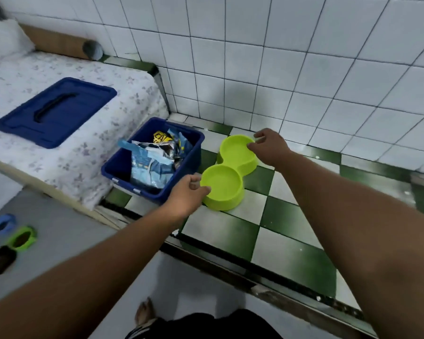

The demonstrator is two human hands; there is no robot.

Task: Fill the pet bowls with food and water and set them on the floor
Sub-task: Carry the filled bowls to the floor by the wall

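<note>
A lime-green double pet bowl (233,189) sits on the green and white checkered tile ledge (274,226). Both of its round wells look empty. My left hand (185,195) grips the near well's rim on its left side. My right hand (269,148) pinches the far well's rim on its right side. Just left of the bowl stands an open dark blue bin (123,167) with crumpled blue and silver pet food bags (154,157) inside.
The bin's blue lid (56,111) lies on a flower-patterned mattress (66,162) to the left. White tiled walls (304,69) close the corner behind the bowl. Small coloured dishes (10,241) sit on the grey floor at lower left. My bare foot (145,314) shows at the bottom.
</note>
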